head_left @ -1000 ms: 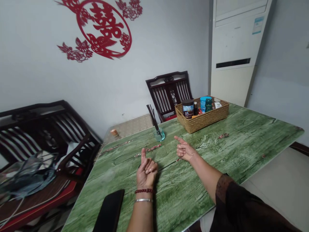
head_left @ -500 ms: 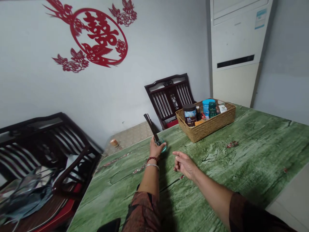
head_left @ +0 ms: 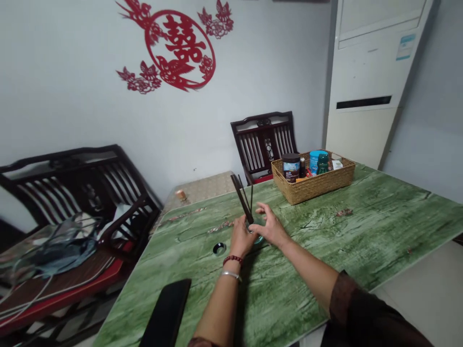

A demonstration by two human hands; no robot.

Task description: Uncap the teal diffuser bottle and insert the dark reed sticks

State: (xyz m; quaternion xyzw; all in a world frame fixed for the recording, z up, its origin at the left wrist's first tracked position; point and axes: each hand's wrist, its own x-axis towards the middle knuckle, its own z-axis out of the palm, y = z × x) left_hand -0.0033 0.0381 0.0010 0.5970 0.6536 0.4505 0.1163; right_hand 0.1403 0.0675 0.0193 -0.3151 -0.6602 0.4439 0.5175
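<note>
A small teal glass reed diffuser bottle point(head_left: 258, 239) stands on the green table, mostly covered by my hands. Several dark sticks point(head_left: 243, 197) rise from its mouth, most leaning left and one apart from the rest. My left hand point(head_left: 243, 237), with a red bead bracelet and a silver bangle at the wrist, is wrapped round the bottle from the left. On the other side, my right hand point(head_left: 271, 226) has its thumb by the bottle's mouth and its fingers apart and curved, holding nothing visible. A small black ring-shaped piece point(head_left: 219, 248) lies left of my left hand.
A wicker basket point(head_left: 314, 188) of jars and bottles sits at the table's far right. The green tabletop point(head_left: 347, 241) carries a flat black object point(head_left: 166, 313) near its front left. Dark wooden chairs point(head_left: 265, 144) stand behind and to the left, one piled with bags point(head_left: 68, 241).
My right hand has moved up beside the bottle's mouth, and the sticks have spread, one now apart. The view has shifted, and the black ring and more of the flat black object now show.
</note>
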